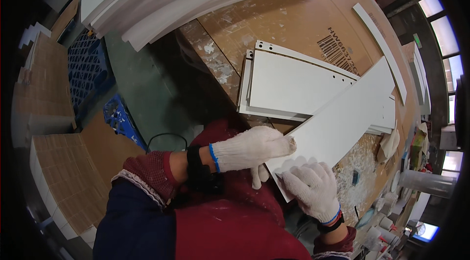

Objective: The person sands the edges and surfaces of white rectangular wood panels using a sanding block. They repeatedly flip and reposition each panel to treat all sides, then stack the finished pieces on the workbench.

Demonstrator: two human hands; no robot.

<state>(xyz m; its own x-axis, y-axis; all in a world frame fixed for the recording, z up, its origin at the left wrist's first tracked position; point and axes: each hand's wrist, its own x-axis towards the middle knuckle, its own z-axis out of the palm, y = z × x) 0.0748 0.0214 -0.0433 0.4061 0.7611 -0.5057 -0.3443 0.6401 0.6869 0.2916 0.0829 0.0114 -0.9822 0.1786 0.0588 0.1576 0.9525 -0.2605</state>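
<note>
A long white panel (pixel 338 118) slants across the worktable, its near end jutting over the edge toward me. My left hand (pixel 257 150), in a white knit glove with a blue cuff, is closed at the left edge of that near end; its fingertips look soiled. My right hand (pixel 313 186), gloved alike, rests at the panel's near end with fingers curled down onto its surface. A small dark tip shows at its fingers, too little to name. Beneath the long panel lie several white boards (pixel 289 81) with holes along their edges.
Brown cardboard (pixel 313 20) covers the worktable. A tall stack of white panels (pixel 196 0) stands at the far left, a narrow white strip (pixel 382 47) at the right. Containers (pixel 387 226) crowd the lower right. Stacked boards (pixel 68 177) and a blue plastic crate (pixel 88 62) are on the left.
</note>
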